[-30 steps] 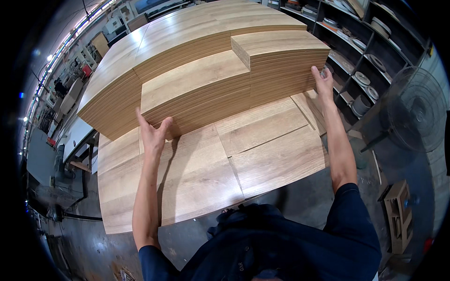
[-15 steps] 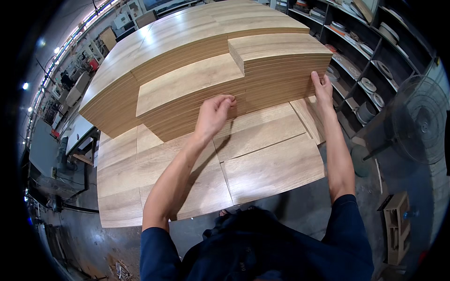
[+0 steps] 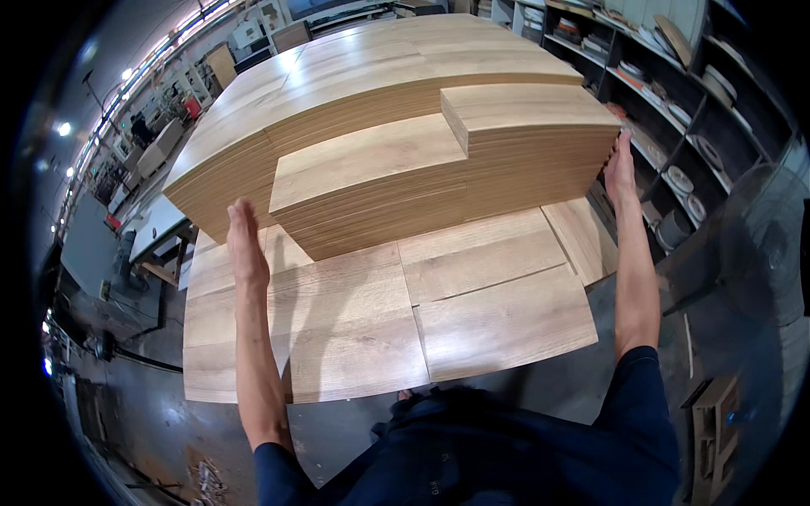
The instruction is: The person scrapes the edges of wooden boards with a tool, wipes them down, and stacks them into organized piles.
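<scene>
My left hand (image 3: 246,244) is raised just left of the lower stack of wood-grain panels (image 3: 371,211), its fingers stretched and slightly blurred, with nothing in it. At the right end of the taller stack of wood-grain panels (image 3: 540,164), my right hand (image 3: 621,171) lies with straight fingers along the side; part of the fingers is hidden by the panels' corner. Both stacks stand end to end on a layer of flat wood-grain panels (image 3: 346,320). Behind them rises a broad, long stack of similar panels (image 3: 354,72).
Dark shelves (image 3: 675,110) with rolls of edging line the right side. A standing fan (image 3: 759,219) is at the far right, above a wooden crate (image 3: 715,430). To the left stands a white-topped table (image 3: 156,221). Scraps (image 3: 209,481) lie on the floor at lower left.
My left hand has moved from the front of the lower stack to beyond its left end, its fingers straightening. My right hand has shifted from the taller stack's front to its right end.
</scene>
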